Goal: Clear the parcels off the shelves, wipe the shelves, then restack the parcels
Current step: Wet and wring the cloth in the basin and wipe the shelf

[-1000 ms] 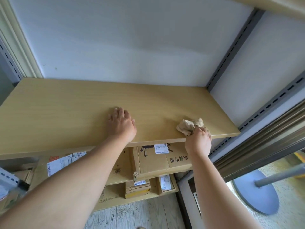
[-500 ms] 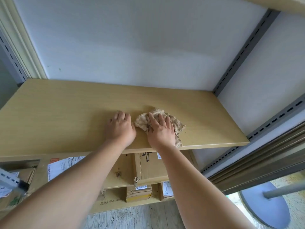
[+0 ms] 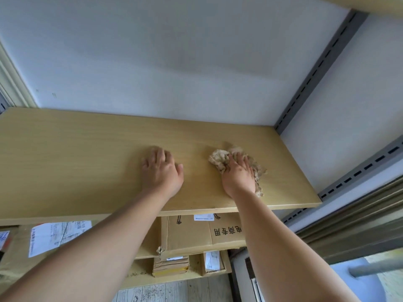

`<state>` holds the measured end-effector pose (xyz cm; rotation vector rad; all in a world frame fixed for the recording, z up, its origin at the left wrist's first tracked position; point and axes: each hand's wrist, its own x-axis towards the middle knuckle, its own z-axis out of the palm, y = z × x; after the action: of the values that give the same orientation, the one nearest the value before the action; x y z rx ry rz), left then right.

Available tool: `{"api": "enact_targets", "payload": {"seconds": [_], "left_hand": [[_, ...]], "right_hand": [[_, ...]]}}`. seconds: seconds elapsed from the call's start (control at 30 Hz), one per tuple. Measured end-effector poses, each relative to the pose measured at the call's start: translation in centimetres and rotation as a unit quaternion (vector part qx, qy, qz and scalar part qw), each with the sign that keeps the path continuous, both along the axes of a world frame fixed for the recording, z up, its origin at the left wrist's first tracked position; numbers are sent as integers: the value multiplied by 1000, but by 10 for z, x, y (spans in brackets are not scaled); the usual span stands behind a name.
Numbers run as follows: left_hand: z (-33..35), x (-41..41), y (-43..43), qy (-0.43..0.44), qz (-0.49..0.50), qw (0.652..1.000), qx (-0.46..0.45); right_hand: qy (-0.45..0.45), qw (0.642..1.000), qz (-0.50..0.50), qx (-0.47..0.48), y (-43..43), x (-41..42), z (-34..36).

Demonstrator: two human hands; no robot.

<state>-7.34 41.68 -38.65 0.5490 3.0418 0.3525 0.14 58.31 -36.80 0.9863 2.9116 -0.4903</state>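
Pale grey-white wall panels (image 3: 174,51) back a light wooden shelf (image 3: 76,149) that runs across the view at about chest height. A crumpled beige cloth (image 3: 218,159) lies on the right half of the shelf, well in from the front edge. The right hand (image 3: 238,173) lies palm down on top of the cloth with its fingers stretched forward and slightly spread, pressing it against the wood; bunched folds of cloth show beyond the fingertips and along the hand's right side. The left hand (image 3: 162,171) rests flat on the bare wood just left of the cloth, apart from it, fingers forward and relaxed. Both bare forearms reach up from the bottom of the view and cross in front of the lower shelves.

The parcels sit below. A flat cardboard box (image 3: 196,234) with printed characters and a small white label lies on the next shelf down, directly under the right hand. To the left, a brown parcel with a large white shipping label (image 3: 54,234) is partly hidden behind the left forearm. Lower still, a small taped parcel (image 3: 170,267) and another small box (image 3: 212,261) stand side by side on the bottom shelf.

A grey slotted metal upright (image 3: 316,70) rises at the shelf's back right corner, and a second slotted rail (image 3: 359,171) slants along the right side. Pale wooden floorboards (image 3: 174,290) show beneath the shelves.
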Motion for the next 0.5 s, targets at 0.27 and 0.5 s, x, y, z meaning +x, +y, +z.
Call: {"api": "enact_targets", "payload": {"seconds": [0.27, 0.5], "left_hand": [[-3, 0, -1, 5, 9, 1000, -2], [-2, -6, -11, -6, -25, 1000, 11]], "right_hand": [[24, 996, -88, 1, 34, 44, 1], [47, 987, -154, -3, 37, 76, 17]]}}
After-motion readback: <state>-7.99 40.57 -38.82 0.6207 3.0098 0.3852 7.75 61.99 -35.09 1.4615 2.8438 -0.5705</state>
